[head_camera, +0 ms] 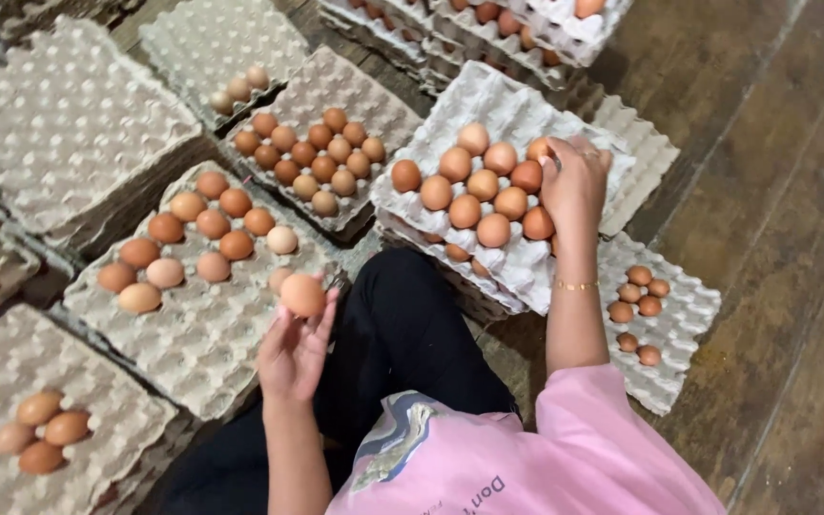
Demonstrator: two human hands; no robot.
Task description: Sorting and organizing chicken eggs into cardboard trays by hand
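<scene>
1. The left hand (293, 358) is raised above the person's lap, palm turned up; its fingers (324, 315) are closed narrowly round the underside of a single brown egg (302, 294), held at the fingertips.
2. That held egg hangs just over the near edge of a grey pulp tray (197, 334), which carries about a dozen eggs in its far rows, brown ones with a few paler.
3. The right hand (574, 181) rests on the far right corner of the white pulp tray (507, 105), the landmark here. Its fingers (591, 153) are curled down over an egg at the end of the row (539, 150); whether they grip it or only touch it cannot be told.
4. The white tray tops a stack and holds three short rows of brown eggs.
5. Right of the white tray, a lower pale tray (684, 305) holds seven small eggs, near the wrist with its thin gold bracelet (576, 284).
6. Left of the white tray, another grey tray (321, 91) holds a block of smaller brown eggs.
7. Beyond the white tray, stacked white trays (526, 38) of eggs run along the top edge.
8. Far left of the white tray, a stack of bare grey trays (59, 124) stands on the wooden floor (784, 191).
</scene>
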